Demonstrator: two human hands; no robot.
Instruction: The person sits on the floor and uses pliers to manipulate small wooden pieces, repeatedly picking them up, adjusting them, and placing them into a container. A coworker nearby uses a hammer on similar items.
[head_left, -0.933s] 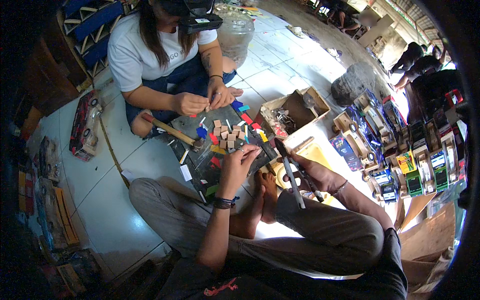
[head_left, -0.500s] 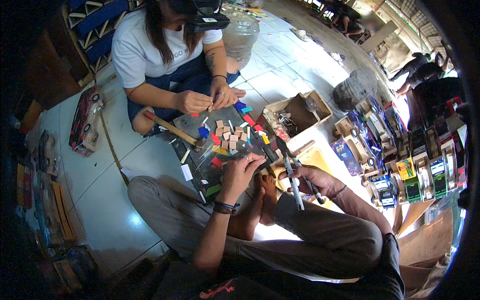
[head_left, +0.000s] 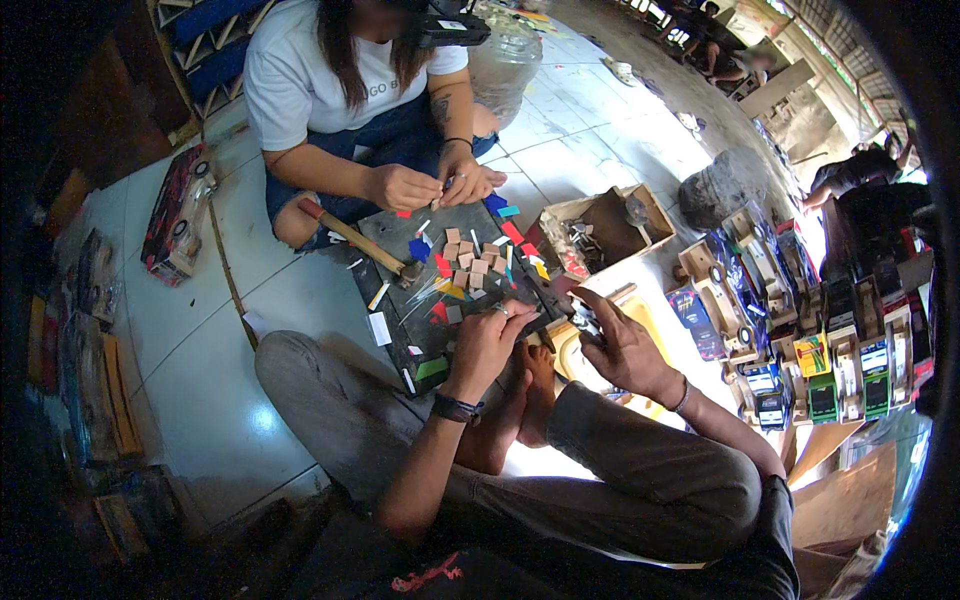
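My left hand (head_left: pixel 485 345) is over the near edge of a dark board (head_left: pixel 345 240), thumb and fingertips pinched together. Whatever is between them is too small to make out. To its right, my right hand (head_left: pixel 630 352) closes around a plier-like hand tool (head_left: pixel 584 322) with pale handles, now mostly hidden by the fingers. On the board lie several small wooden blocks (head_left: pixel 465 262), red, blue and yellow scraps, and thin pale sticks. A hammer (head_left: pixel 350 238) with a wooden handle rests across the board's left side.
Opposite me sits a person in a white shirt (head_left: pixel 300 90), both hands together over the board's far edge. A wooden box (head_left: pixel 655 235) of small parts and a yellow tray (head_left: pixel 635 310) are on the right. Beyond stand several toy vehicles (head_left: pixel 820 350); another (head_left: pixel 178 220) is at left.
My right hand has moved up and turned over the tool, so its long handles, plain before, are now largely covered. My left hand stays pinched in nearly the same place. The view has shifted slightly.
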